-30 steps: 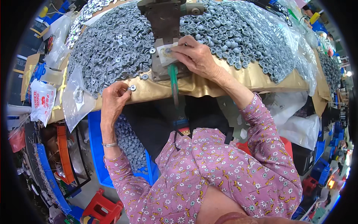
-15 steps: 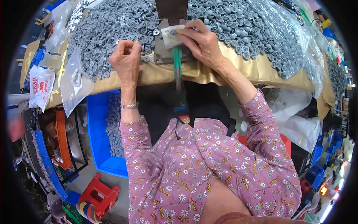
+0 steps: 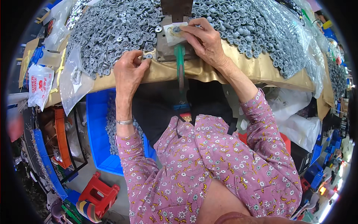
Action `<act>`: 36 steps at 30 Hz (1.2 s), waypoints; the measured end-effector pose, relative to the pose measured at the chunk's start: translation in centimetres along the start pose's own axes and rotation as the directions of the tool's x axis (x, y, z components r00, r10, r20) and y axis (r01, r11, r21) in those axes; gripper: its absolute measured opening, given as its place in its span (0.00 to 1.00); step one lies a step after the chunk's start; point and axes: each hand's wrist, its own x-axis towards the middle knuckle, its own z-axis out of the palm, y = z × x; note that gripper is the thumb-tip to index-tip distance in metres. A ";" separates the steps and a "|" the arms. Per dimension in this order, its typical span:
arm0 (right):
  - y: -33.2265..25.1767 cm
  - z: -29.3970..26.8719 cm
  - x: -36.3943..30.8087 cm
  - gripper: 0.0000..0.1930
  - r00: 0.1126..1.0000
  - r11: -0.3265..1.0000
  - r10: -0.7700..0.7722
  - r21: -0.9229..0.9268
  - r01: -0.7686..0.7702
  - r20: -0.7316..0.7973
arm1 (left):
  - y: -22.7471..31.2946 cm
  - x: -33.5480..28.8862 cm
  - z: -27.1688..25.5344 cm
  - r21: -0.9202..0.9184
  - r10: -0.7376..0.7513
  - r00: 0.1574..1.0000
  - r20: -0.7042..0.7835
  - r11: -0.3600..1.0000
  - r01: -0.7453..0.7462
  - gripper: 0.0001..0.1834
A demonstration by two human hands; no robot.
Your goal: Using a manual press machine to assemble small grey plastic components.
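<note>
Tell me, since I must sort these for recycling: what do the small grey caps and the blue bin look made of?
The grey caps look like moulded plastic or rubber: uniform matte grey, identical round shapes, some with a shiny metal-looking centre. The blue bin looks like rigid plastic: solid glossy colour, smooth thin walls. The left hand rests at the pile's edge.

You sat in a small workshop, heaps of grey metal parts (image 3: 112,33) covered your surface (image 3: 261,71), a press (image 3: 175,37) ahead, blue bin (image 3: 97,142) below.
</note>
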 end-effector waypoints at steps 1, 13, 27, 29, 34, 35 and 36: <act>0.0 0.0 -0.1 0.10 1.000 1.000 0.001 0.001 -0.001 0.003 | 0.1 0.0 0.2 0.000 -0.003 1.000 0.000 1.000 0.003 0.13; 0.0 0.1 0.1 0.12 1.000 1.000 0.001 -0.023 -0.001 0.010 | 0.2 1.8 -0.9 0.200 0.225 0.957 0.181 0.945 -0.260 0.11; -0.3 -0.1 0.0 0.11 1.000 0.999 0.016 -0.028 -0.016 0.018 | 0.6 2.2 -0.7 0.344 -0.153 0.977 0.148 0.934 0.094 0.21; -0.4 -0.3 0.1 0.11 0.999 0.999 0.026 -0.025 -0.025 0.020 | 0.9 1.9 -0.8 0.267 -0.165 0.981 0.098 0.955 0.134 0.19; -0.2 -0.5 0.1 0.11 1.000 0.999 0.028 -0.034 -0.027 0.008 | 1.3 0.0 -1.1 0.048 -0.078 0.990 0.121 0.996 0.072 0.11; -0.3 -0.5 0.1 0.11 0.999 0.999 0.036 -0.026 -0.035 0.017 | 1.0 -0.3 -0.9 0.056 0.027 0.996 0.084 0.998 -0.032 0.10; -0.4 -0.5 0.2 0.11 0.999 0.999 0.044 -0.020 -0.044 0.025 | 0.8 -0.3 -0.8 0.056 0.036 0.996 0.082 0.998 -0.040 0.10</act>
